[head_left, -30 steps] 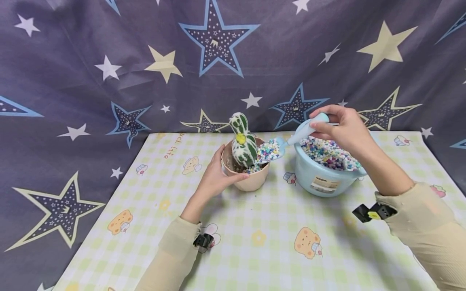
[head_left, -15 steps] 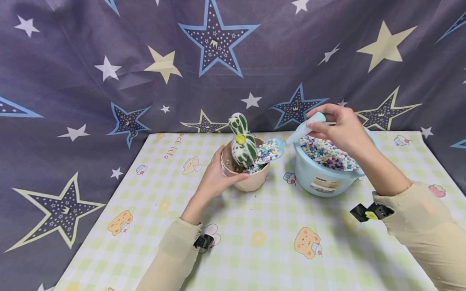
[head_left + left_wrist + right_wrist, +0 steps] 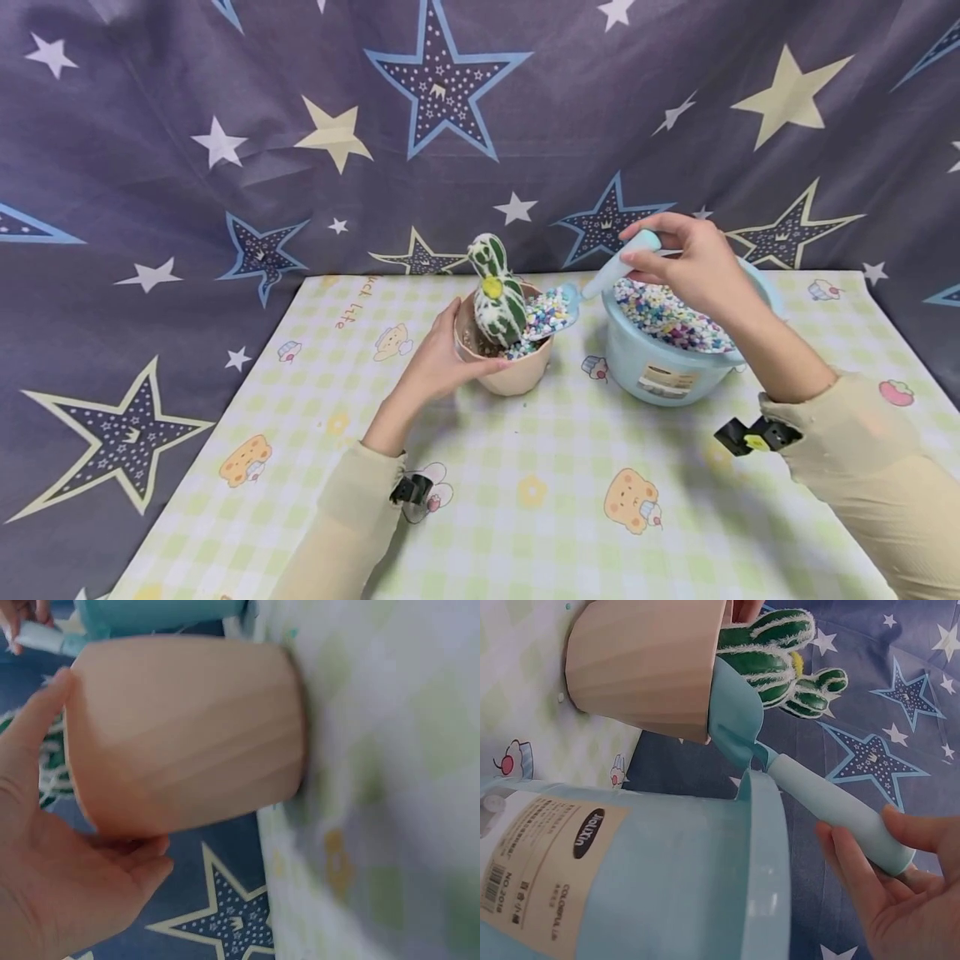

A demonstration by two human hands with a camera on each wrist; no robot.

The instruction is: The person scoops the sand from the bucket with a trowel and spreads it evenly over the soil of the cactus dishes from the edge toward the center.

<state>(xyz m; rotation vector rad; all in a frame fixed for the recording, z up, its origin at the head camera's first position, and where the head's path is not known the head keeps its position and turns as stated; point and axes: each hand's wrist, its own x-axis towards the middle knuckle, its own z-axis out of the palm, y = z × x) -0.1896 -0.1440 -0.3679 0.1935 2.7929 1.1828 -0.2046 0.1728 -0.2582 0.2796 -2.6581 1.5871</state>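
My left hand (image 3: 438,358) grips a beige flowerpot (image 3: 516,377), thumb over the near rim and fingers round its left side. In the pot a green cactus (image 3: 501,312) with white fuzz and a yellow flower leans slightly left. Colored pebbles lie over brown soil on the pot's right side. With fingertips and thumb, my right hand (image 3: 701,262) pinches the handle end of a light blue trowel (image 3: 611,271). Its blade, heaped with pebbles, tilts down over the pot's right rim. The right wrist view shows the trowel blade (image 3: 735,712) from underneath, close against the cactus.
A light blue tub (image 3: 637,367) of colored pebbles (image 3: 667,317) stands right of the pot, under my right forearm. A checked cloth (image 3: 525,525) with printed cartoons covers the table. Behind hangs a dark curtain (image 3: 450,200) with stars.
My right hand has shifted slightly left and the trowel handle stands a bit steeper. The blade stays over the pot's right rim, and my left hand keeps its grip.
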